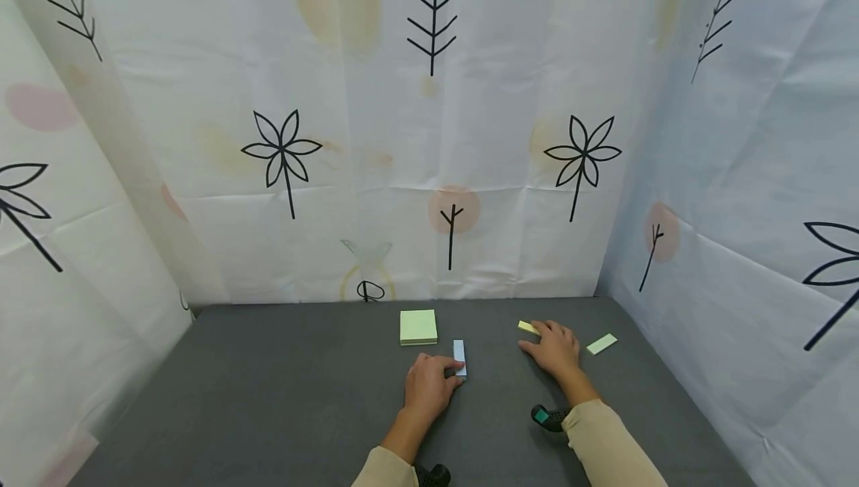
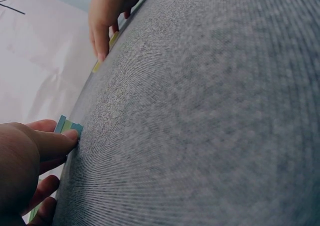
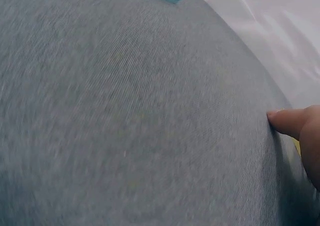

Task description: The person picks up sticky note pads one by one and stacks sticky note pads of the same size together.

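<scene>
My left hand (image 1: 427,385) pinches the near end of a narrow light-blue sticky-note pad (image 1: 459,353) between thumb and fingers. Seen from the left wrist, this blue pad (image 2: 60,123) shows a green layer at its end. Over on the right, my right hand (image 1: 555,351) reaches a narrow yellow sticky-note pad (image 1: 526,327), with fingers over one end of it. Its thumb (image 3: 287,120) rests on the table, apart from the yellow pad, in the right wrist view. A pale-green narrow pad (image 1: 602,344) lies just right of that hand.
A square stack of light-green sticky notes (image 1: 418,327) lies beyond my left hand. Grey cloth covers the table (image 1: 282,397). Printed white curtains (image 1: 376,241) stand along the back and both sides. A dark wrist strap piece (image 1: 550,418) hangs beside the right sleeve.
</scene>
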A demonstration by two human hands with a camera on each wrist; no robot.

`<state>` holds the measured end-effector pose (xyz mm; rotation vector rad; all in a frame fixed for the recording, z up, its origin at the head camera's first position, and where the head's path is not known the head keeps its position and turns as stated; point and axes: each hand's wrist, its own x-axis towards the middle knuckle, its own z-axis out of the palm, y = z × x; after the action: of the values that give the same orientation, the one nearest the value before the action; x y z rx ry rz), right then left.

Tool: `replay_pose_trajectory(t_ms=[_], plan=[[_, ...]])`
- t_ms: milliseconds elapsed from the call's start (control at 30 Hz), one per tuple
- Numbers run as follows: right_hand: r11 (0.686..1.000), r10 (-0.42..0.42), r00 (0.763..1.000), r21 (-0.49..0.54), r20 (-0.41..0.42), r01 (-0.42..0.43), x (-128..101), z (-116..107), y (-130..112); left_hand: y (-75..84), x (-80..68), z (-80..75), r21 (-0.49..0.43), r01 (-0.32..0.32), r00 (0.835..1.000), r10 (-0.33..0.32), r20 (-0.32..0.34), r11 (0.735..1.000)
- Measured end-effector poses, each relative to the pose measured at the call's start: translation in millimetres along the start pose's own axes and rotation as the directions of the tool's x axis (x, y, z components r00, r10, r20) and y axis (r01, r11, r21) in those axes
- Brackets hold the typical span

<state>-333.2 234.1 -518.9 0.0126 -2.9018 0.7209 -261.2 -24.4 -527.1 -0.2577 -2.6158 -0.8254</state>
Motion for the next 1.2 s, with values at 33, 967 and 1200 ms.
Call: replay_pose_trajectory(t_ms=[33, 967, 1200], plan=[[1.0, -0.003, 1.0, 0.005, 0.003, 0.003, 0.5, 0.4, -0.3, 0.1, 0.0, -0.2, 0.0, 0.002, 1.0, -0.002, 0.0, 1.0], [0.959, -0.231, 0.972, 0.157, -0.045, 0.235, -13.3, -0.1, 4.5, 0.8, -0.5, -1.0, -0.006, 0.008, 1.0, -0.008, 0.006, 1.0], [0.961, -0.23, 0.972, 0.142, -0.056, 0.236, -18.3, -4.1, 6.5, 0.4, -0.7, -0.1, -0.003, 0.003, 1.0, -0.003, 0.003, 1.0]])
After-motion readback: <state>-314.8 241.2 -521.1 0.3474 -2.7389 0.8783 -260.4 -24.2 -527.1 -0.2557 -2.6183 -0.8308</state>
